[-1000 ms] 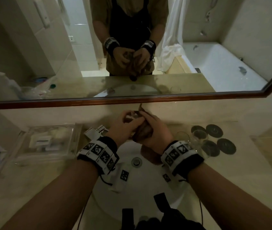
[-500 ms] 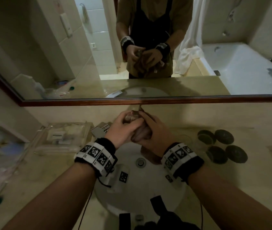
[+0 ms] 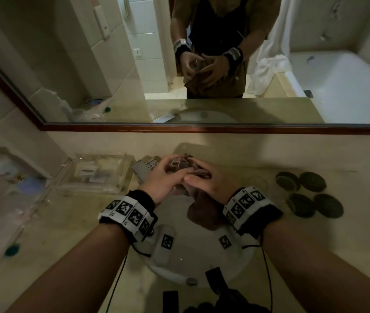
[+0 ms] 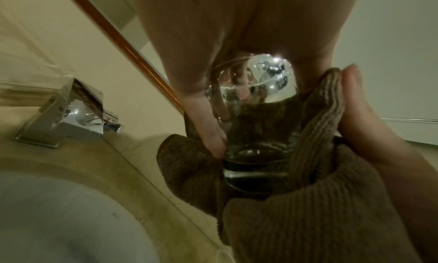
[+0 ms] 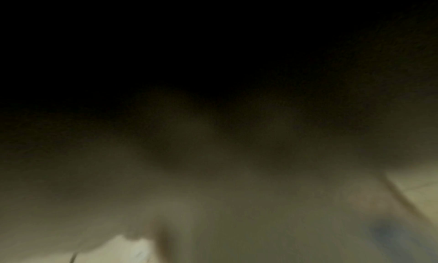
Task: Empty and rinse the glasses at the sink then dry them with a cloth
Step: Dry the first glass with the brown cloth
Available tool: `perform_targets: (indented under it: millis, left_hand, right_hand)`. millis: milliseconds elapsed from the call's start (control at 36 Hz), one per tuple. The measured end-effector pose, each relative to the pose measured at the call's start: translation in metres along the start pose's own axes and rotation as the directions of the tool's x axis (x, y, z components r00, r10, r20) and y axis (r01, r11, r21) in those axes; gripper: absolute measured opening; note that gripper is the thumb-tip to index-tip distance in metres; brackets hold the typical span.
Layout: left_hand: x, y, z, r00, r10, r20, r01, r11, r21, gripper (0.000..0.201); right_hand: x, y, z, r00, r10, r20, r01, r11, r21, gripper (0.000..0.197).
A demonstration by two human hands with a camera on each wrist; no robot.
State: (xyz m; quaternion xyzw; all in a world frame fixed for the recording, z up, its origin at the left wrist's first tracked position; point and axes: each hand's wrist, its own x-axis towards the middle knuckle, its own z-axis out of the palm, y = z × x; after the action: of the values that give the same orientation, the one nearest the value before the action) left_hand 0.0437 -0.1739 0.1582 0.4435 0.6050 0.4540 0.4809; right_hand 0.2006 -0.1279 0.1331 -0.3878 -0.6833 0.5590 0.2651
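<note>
Over the white sink (image 3: 193, 263), my left hand (image 3: 168, 177) grips a clear glass (image 3: 177, 164) around its upper wall. In the left wrist view the glass (image 4: 255, 128) stands base down with the brown ribbed cloth (image 4: 308, 220) wrapped round its lower half. My right hand (image 3: 206, 184) holds the brown cloth (image 3: 202, 211) against the glass, with one end hanging into the basin. The right hand (image 4: 369, 132) presses the cloth's fold against the glass side. Another clear glass (image 3: 258, 181) stands on the counter to the right, faint. The right wrist view is dark and blurred.
A chrome faucet (image 4: 68, 115) sits behind the sink, left of the hands. Several dark round coasters (image 3: 308, 195) lie on the counter at right. A clear tray (image 3: 98, 172) of toiletries stands at left. A framed mirror (image 3: 202, 127) runs along the wall.
The head camera has shifted so the scene sits further right. My hands stay together over the sink, with the fingers shifted around the glass and cloth.
</note>
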Motion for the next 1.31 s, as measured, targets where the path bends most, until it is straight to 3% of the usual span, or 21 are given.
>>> perform_targets:
  millis: [83,139,194,278,361,472,611,722,806,861,917,972,1083,1194,1306]
  left_hand:
    - [0.000,0.001,-0.003,0.999,-0.003,0.038,0.004,0.999,-0.043,0.035]
    - [0.002,-0.003,-0.006,0.999,-0.018,0.045,0.021,0.998,-0.059,0.026]
    - [0.002,-0.003,-0.010,0.998,-0.032,0.053,0.037,0.995,-0.098,0.029]
    - [0.007,0.000,-0.014,0.996,-0.080,0.049,0.089,0.966,-0.242,0.028]
    - [0.013,0.006,-0.017,0.994,-0.097,0.045,0.106,0.952,-0.289,0.017]
    - [0.024,0.009,-0.025,0.994,-0.083,0.074,0.098,0.965,-0.245,0.033]
    - [0.037,-0.001,-0.040,0.986,-0.002,0.164,0.037,0.977,-0.210,0.026]
    - [0.048,-0.021,-0.045,0.968,0.008,0.250,0.041,0.981,-0.189,0.038]
    - [0.058,-0.030,-0.045,0.952,-0.053,0.301,0.119,0.972,-0.204,0.042]
    - [0.064,-0.032,-0.040,0.952,-0.118,0.283,0.193,0.948,-0.253,0.035]
    - [0.069,-0.031,-0.034,0.950,-0.173,0.260,0.242,0.934,-0.263,0.027]
    - [0.073,-0.032,-0.030,0.951,-0.168,0.258,0.233,0.941,-0.247,0.026]
    - [0.084,-0.041,-0.034,0.950,-0.120,0.289,0.177,0.968,-0.178,0.028]
    - [0.093,-0.051,-0.039,0.936,-0.086,0.341,0.132,0.985,-0.115,0.034]
    - [0.098,-0.052,-0.037,0.927,-0.092,0.362,0.145,0.982,-0.120,0.042]
  right_hand:
    - [0.001,-0.001,0.004,1.000,0.018,-0.026,-0.018,1.000,0.009,0.081]
    - [-0.001,-0.008,0.004,0.999,0.006,-0.032,-0.006,1.000,0.009,0.061]
    - [-0.003,-0.015,0.008,0.999,-0.039,-0.034,0.038,0.999,-0.031,0.057]
    - [0.001,-0.022,0.020,0.986,-0.139,-0.090,0.117,0.970,-0.213,0.068]
    - [0.005,-0.020,0.030,0.967,-0.171,-0.188,0.089,0.921,-0.380,0.082]
    - [0.009,-0.020,0.037,0.917,-0.299,-0.265,0.126,0.846,-0.518,0.085]
    - [0.024,-0.024,0.028,0.968,-0.127,-0.215,0.022,0.901,-0.433,0.090]
    - [0.031,-0.022,0.019,0.988,0.012,-0.155,-0.044,0.977,-0.207,0.073]
    - [0.031,-0.011,0.024,0.983,0.040,-0.177,-0.054,0.996,-0.071,0.067]
    - [0.032,-0.003,0.033,0.969,-0.020,-0.245,-0.026,0.983,-0.184,0.069]
    - [0.034,0.007,0.044,0.951,-0.132,-0.281,-0.020,0.877,-0.480,0.075]
    - [0.037,0.015,0.050,0.932,-0.156,-0.327,-0.074,0.802,-0.593,0.083]
    - [0.043,0.017,0.040,0.956,0.012,-0.293,-0.159,0.860,-0.484,0.093]
    - [0.050,0.015,0.024,0.965,0.151,-0.213,-0.192,0.964,-0.184,0.087]
    - [0.051,0.017,0.026,0.960,0.128,-0.249,-0.164,0.978,-0.131,0.073]
